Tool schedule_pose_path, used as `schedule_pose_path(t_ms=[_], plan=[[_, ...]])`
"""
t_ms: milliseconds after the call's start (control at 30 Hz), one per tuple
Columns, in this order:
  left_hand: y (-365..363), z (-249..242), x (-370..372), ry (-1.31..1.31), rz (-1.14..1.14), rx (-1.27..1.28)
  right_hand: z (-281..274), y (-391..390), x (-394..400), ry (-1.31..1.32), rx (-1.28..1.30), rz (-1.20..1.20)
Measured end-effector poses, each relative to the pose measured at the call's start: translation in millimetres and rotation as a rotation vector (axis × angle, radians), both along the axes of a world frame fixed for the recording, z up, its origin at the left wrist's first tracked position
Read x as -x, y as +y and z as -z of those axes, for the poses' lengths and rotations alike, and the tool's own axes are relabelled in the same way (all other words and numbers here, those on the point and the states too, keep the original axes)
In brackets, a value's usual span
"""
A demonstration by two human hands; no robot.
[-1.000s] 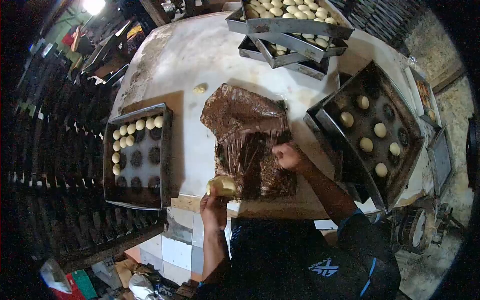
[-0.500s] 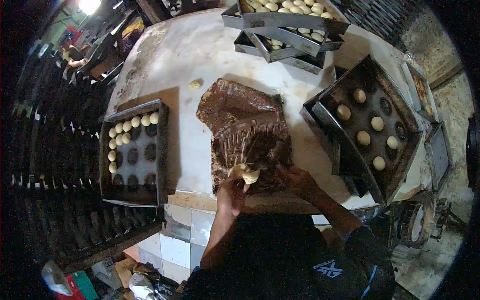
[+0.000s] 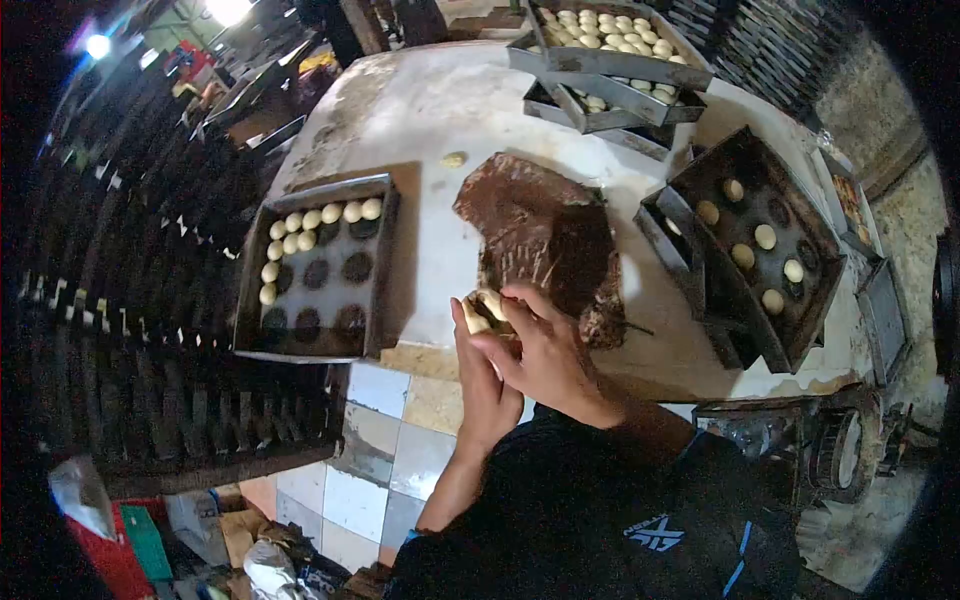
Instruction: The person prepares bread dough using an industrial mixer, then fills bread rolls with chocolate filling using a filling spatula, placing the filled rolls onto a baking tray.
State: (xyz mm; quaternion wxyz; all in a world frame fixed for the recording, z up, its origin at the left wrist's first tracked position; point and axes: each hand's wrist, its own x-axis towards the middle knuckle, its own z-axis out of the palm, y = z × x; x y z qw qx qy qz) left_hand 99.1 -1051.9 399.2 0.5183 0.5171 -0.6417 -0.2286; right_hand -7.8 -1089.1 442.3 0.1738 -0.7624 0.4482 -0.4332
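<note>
Both of my hands meet at the table's front edge around one piece of pale dough (image 3: 484, 312) with something dark inside its fold. My left hand (image 3: 486, 385) cups it from below and the left. Fingers and thumb of my right hand (image 3: 548, 352) pinch its right side. Just beyond them lies a brown, sticky slab of filling (image 3: 550, 225), with finger grooves in its surface. A small dough scrap (image 3: 453, 159) rests on the table behind the slab's left corner.
On the left is a dark tray (image 3: 378, 275) with dough balls along two sides. Another tray (image 3: 690, 190) with several balls sits stacked at the right. More stacked trays (image 3: 625, 62) full of balls stand at the back. Tiles (image 3: 375, 388) show below the table (image 3: 430, 110).
My right hand has come off the brown filling and joined my left hand at the dough. The dough now looks folded around dark filling. The whole view has shifted.
</note>
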Motion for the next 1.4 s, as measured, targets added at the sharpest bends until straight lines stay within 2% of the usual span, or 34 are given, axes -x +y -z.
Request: schedule_pose_path(t_ms=[67,100,167,200,233,367,433,500,533,567,633,667,700,767,800,833,900,933,967,1033,1100,1167,1233,1300,1333,1367,1400], plan=[[25.5,-22.0,-19.3,0.074,-0.020,-0.031,-5.9,17.2,-18.5,-0.025,0.155,-0.051],[39.4,-35.7,-22.3,0.553,0.024,-0.065,-12.8,26.9,-24.1,-0.022,0.152,-0.066],[66.6,-42.1,-50.6,1.166,0.207,-0.068,-31.6,46.9,-31.8,-0.036,0.237,-0.321],[77.9,-34.9,-65.9,1.183,0.248,-0.046,-39.9,53.2,-38.6,-0.054,0.292,-0.407],[93.8,-29.5,-80.1,1.035,0.224,-0.030,-48.4,64.1,-43.9,-0.051,0.285,-0.422],[135.7,-22.5,-101.5,0.588,-0.034,0.209,-46.9,101.8,-62.4,-0.419,-0.704,-0.548],[144.7,-21.1,-108.2,0.238,-0.088,0.375,-44.8,125.5,-72.5,-0.639,-0.775,-0.512],[161.2,-22.2,-106.3,0.041,-0.272,0.415,-48.0,129.6,-72.3,-0.200,-0.069,-0.585],[170.5,-26.5,-106.8,-0.119,-0.384,0.364,-64.5,141.4,-77.6,-0.130,-0.046,-0.556],[176.6,-35.6,-108.0,-0.114,-0.381,0.361,-68.8,155.6,-83.1,-0.104,-0.099,-0.526],[187.3,-51.1,-109.5,-0.197,-0.348,0.148,-58.9,162.7,-86.1,0.009,0.098,-0.483],[186.9,-47.8,-111.4,-0.091,-0.294,0.151,-55.7,164.0,-84.8,0.009,0.098,-0.467],[186.0,-47.1,-106.2,-0.090,-0.278,0.154,-53.5,163.5,-82.2,-0.007,0.152,-0.471],[182.0,-46.4,-90.9,0.712,-0.027,0.084,-56.5,160.9,-72.2,-0.024,0.212,-0.461],[180.5,-35.1,-96.0,0.846,0.175,0.010,-63.2,159.4,-64.9,-0.137,0.067,-0.457],[179.4,-32.7,-94.3,0.899,0.245,0.004,-70.6,157.7,-56.7,-0.253,-0.081,-0.451],[168.9,-34.4,-74.9,0.969,0.400,0.103,-77.6,151.5,-37.6,-0.237,-0.112,-0.377],[163.6,-34.8,-69.2,0.831,0.314,0.075,-72.1,152.1,-26.9,-0.324,-0.213,-0.393],[154.9,-38.0,-60.7,0.829,0.336,0.060,-65.3,153.1,-15.0,-0.412,-0.312,-0.404],[131.5,-52.8,-34.4,0.530,0.302,0.258,-54.9,153.7,9.1,-0.460,-0.170,-0.399],[116.7,-60.6,9.0,0.590,0.110,0.255,-64.7,147.7,38.8,-0.373,-0.012,-0.352],[97.5,-60.5,41.1,0.382,0.027,0.317,-55.3,140.1,76.2,-0.213,0.204,-0.277],[81.3,-73.8,96.2,0.659,0.224,0.190,-45.0,124.4,116.8,-0.371,0.274,-0.276],[49.6,-70.7,125.4,0.616,0.514,0.117,-37.4,109.8,152.4,-0.583,0.191,-0.282],[33.6,-72.4,145.5,0.559,0.623,0.163,-27.7,110.0,163.1,-0.694,0.040,-0.249],[18.5,-73.2,164.5,0.503,0.732,0.207,-19.3,105.7,184.6,-0.582,0.029,-0.187],[5.2,-71.3,183.4,0.403,0.619,0.328,-18.7,103.0,211.1,-0.470,-0.130,-0.188]])
